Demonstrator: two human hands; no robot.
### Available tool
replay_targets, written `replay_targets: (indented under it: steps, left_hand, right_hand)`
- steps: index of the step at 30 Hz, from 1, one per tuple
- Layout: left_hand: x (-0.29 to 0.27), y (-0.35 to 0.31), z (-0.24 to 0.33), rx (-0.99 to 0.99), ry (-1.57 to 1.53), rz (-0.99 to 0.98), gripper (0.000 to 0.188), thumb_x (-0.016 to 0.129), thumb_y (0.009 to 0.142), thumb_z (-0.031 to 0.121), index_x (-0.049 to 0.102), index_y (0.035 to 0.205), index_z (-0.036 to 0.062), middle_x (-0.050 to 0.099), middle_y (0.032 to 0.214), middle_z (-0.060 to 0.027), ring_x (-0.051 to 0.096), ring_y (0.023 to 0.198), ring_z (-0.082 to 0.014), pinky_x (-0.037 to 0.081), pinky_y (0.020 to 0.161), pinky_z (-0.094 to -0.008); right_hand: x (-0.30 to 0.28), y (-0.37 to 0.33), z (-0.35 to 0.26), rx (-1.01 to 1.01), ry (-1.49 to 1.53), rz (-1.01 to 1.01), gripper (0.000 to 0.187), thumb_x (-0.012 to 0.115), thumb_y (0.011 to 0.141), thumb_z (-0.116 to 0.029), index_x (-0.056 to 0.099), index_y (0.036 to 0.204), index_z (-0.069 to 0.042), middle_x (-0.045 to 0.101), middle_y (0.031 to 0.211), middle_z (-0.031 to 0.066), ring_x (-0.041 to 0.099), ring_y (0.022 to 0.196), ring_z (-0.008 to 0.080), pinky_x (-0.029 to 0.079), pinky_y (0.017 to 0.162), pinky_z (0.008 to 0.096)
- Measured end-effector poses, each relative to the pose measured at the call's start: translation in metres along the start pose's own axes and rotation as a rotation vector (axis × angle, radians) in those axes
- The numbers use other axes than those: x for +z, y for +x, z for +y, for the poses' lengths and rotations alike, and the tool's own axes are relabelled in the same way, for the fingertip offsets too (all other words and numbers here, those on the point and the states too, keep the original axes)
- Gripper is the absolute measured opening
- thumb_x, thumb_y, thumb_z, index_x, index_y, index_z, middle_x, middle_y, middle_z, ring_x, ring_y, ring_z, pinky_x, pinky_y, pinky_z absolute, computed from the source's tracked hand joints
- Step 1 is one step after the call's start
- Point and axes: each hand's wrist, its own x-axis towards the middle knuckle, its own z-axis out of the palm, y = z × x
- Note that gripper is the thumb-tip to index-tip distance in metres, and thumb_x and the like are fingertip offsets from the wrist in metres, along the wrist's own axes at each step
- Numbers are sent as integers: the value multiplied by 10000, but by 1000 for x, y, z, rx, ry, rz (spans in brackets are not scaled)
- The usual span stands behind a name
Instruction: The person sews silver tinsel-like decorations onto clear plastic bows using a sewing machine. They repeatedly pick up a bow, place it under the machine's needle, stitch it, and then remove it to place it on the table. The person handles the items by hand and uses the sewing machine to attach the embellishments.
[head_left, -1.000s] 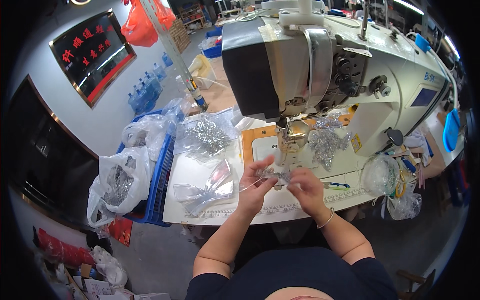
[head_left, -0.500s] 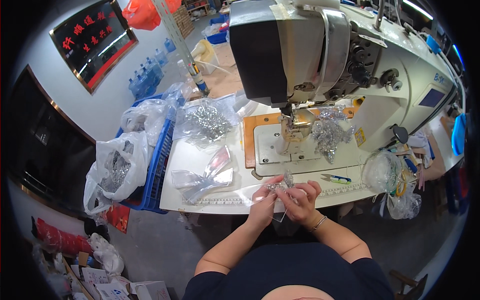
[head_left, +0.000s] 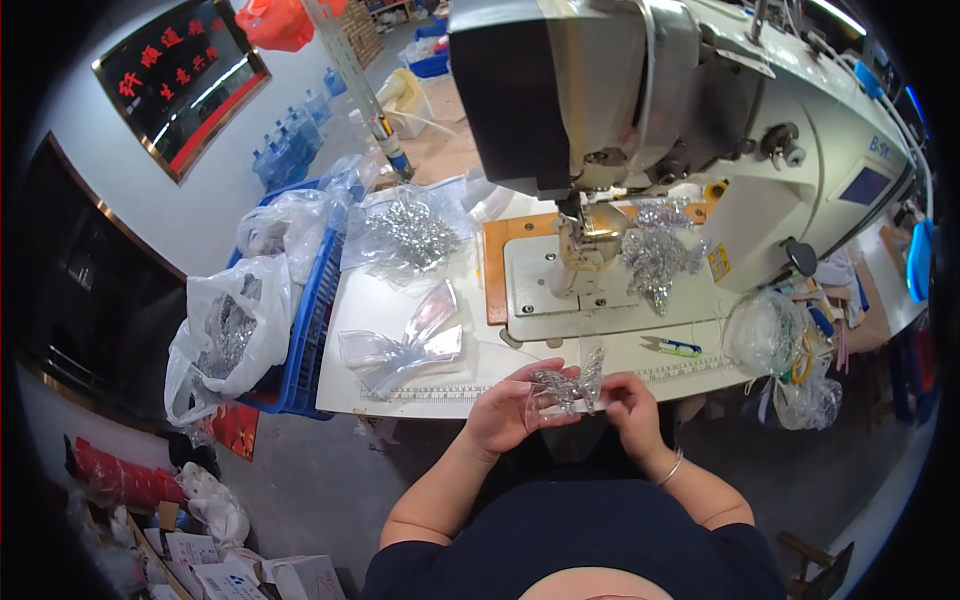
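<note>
My left hand (head_left: pixel 505 412) grips a shiny silver bow-shaped piece (head_left: pixel 565 388) with clear plastic at its left side, above the table's front edge. At the bow's right end, the curled fingers of my right hand (head_left: pixel 637 418) pinch its edge; the fingertips are partly hidden. Just beyond the hands stands a large white sewing machine (head_left: pixel 840 150), its needle area over a metal plate (head_left: pixel 530 290). A pile of silver glittery pieces (head_left: pixel 660 260) lies beside the needle. To the left rests a larger clear plastic bow (head_left: pixel 405 345).
Thread snips (head_left: pixel 672 347) lie near a ruler strip (head_left: pixel 440 394) along the front edge. A plastic bag of silver pieces (head_left: pixel 415 235) sits at the back left. Beside the table, a blue crate (head_left: pixel 318 320) holds white plastic bags (head_left: pixel 235 335). Clear bags (head_left: pixel 770 330) lie at right.
My hands have moved apart. The silver bow has opened into view between them, and my right hand has shifted right to its end. The view has tilted slightly.
</note>
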Motion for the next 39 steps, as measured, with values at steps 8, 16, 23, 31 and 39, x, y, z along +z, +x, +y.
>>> replay_targets:
  steps: [8, 16, 23, 31, 39]
  left_hand:
    - [-14, 4, -12, -179, -83, -227, 520, 336, 913, 290, 358, 1335, -14, 399, 1353, -223, 448, 1201, -344, 344, 983, -589]
    - [5, 5, -11, -80, 214, 41, 411, 557, 862, 102, 446, 1246, 9, 494, 1218, -183, 502, 1151, -284, 436, 960, -455]
    - [-6, 12, -38, 160, 648, 336, 299, 585, 856, 11, 513, 1146, -11, 628, 960, -127, 644, 851, -211, 553, 771, -341]
    - [-16, 4, -47, 170, 539, 324, 267, 574, 877, 31, 531, 1135, -25, 638, 939, -125, 641, 844, -204, 549, 759, -339]
    - [-28, 2, -57, 174, 294, 327, 291, 581, 878, 48, 525, 1162, 22, 647, 921, -101, 649, 825, -191, 560, 752, -344]
  right_hand:
    - [7, 9, -39, 369, 501, -197, 531, 690, 796, -150, 459, 1237, 34, 558, 1138, 92, 516, 1082, 156, 418, 920, 320]
    - [5, 13, -28, 110, 221, 129, 161, 686, 783, -7, 593, 914, -3, 648, 846, 45, 605, 730, 87, 490, 654, 219]
    - [10, 10, -29, 158, 355, 157, 184, 684, 777, 22, 595, 935, -7, 632, 844, 39, 599, 768, 95, 488, 692, 224]
    - [-3, 6, -35, 216, 308, -40, 189, 678, 770, 35, 600, 940, 7, 635, 861, 50, 606, 784, 104, 499, 709, 233]
    - [4, 6, -25, 218, 507, 24, 169, 672, 779, 22, 603, 932, 4, 638, 855, 61, 617, 769, 115, 509, 705, 235]
